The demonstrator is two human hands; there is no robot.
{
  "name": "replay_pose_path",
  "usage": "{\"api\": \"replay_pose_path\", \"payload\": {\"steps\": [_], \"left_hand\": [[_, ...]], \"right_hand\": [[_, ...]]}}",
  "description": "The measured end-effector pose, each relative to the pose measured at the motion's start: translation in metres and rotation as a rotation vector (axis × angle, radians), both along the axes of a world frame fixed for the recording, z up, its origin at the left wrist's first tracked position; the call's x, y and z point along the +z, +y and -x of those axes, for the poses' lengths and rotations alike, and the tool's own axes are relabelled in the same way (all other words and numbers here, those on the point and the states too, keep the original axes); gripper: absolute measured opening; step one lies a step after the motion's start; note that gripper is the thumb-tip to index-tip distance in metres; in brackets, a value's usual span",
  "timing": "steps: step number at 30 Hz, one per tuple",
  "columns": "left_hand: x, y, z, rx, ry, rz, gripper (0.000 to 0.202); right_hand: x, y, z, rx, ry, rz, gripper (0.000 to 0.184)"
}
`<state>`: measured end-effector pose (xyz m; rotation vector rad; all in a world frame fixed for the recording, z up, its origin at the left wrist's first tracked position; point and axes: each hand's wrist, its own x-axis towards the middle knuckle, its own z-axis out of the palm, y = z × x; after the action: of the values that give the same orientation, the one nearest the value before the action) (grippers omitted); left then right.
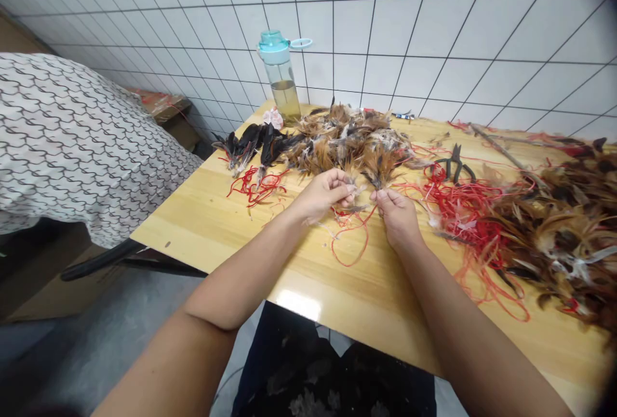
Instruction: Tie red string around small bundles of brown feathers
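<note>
We saw both hands over the middle of the worktop [231, 230], well in from its near edge. The right hand [396, 211] had its thumb and fingers clamped on the narrow lower end of a brown feather bundle [378, 161], whose spread part pointed toward the far edge. We suppose it was held so low in order that the feathers could spread without being crushed. The left hand [330, 189] was just beside, on the side of the left edge. Its fingers were bent close to the thumb, with pale wisps near the tips, but we could not tell whether they gripped anything. A loop of red string [346, 265] lay between the hands and the near edge, perhaps to be within easy reach.

Behind the bundle, a brown feather pile [332, 131] occupied the far edge, and black feathers [270, 144] lay near the far left corner, probably sorted by colour. A bottle [284, 79] stood upright at that corner, maybe to be out of the way. Toward the right edge were pliers [454, 163], a red string tangle [470, 211] and a larger feather heap [554, 230].
</note>
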<state>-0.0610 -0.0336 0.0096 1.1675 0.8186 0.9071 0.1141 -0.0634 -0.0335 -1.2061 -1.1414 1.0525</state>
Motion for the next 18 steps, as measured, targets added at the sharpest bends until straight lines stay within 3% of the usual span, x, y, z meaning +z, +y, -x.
{"api": "replay_pose_path", "payload": {"steps": [3,7,13,18], "left_hand": [[-0.009,-0.005,-0.012,-0.016,-0.058,0.053,0.034],[-0.015,-0.005,-0.016,0.036,-0.073,0.035,0.033],[-0.012,-0.006,-0.014,0.044,-0.008,-0.02,0.025],[-0.014,-0.008,-0.018,0.048,0.029,-0.069,0.018]], "right_hand": [[-0.003,0.001,0.004,-0.055,-0.001,-0.008,0.03],[-0.008,0.002,0.006,-0.026,-0.069,-0.019,0.027],[-0.012,0.003,0.006,0.12,-0.158,-0.065,0.021],[-0.013,0.003,0.007,0.135,-0.169,-0.078,0.021]]}}
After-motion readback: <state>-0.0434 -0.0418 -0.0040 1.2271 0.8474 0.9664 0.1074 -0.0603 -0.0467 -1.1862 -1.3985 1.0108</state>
